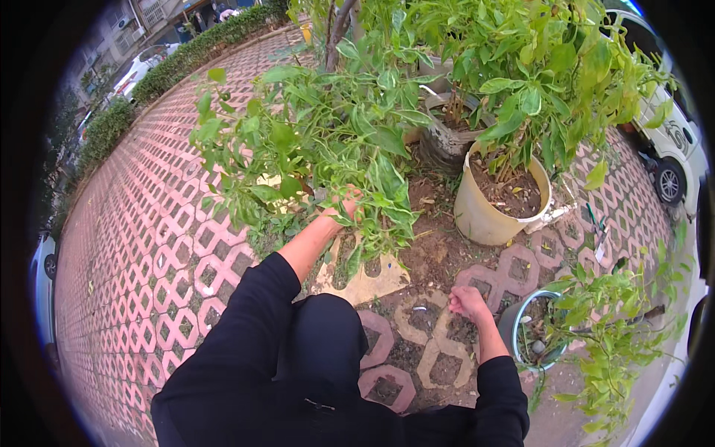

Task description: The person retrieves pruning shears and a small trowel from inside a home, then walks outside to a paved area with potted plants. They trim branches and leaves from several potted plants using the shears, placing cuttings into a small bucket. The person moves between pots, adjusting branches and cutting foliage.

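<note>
My left hand (350, 202) reaches in among the stems of a leafy green plant (313, 134). Leaves cover most of its fingers, so whether it grips a stem is hidden. Below that hand a flat, pale yellow piece with cut-outs (380, 282) lies on the ground. My right hand (468, 303) is low over the paving, its fingers curled in together, and nothing shows in them. Just right of it stands a blue-rimmed pot (505, 327) with a leaning leafy plant (606, 341). Bare soil (433, 251) lies between the hands and the pots.
A cream plastic bucket (475, 209) holds a tall leafy plant, with a dark pot (438, 142) behind it. Long-handled cutters (600, 234) lie at the right. Pink lattice pavers (167, 262) spread leftward. A white vehicle (678, 134) is parked at right, a hedge (184, 64) far left.
</note>
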`<move>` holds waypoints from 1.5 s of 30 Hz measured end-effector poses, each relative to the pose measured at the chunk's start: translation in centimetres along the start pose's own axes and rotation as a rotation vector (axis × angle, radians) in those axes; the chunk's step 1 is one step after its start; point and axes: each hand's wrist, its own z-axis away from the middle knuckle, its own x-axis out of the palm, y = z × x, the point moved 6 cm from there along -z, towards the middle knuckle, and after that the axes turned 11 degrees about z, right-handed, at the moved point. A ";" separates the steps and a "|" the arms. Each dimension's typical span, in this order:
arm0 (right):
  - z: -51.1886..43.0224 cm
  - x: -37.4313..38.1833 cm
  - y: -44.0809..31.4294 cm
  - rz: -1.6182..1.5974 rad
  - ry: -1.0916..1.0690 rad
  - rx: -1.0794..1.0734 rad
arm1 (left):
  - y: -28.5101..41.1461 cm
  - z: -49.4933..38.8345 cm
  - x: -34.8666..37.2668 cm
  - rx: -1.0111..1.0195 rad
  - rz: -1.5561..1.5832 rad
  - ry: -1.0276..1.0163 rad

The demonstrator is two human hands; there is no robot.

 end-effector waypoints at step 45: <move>29.3 -16.4 9.9 -0.286 0.888 -0.075 | -22.3 4.7 28.3 -0.254 -1.007 -0.801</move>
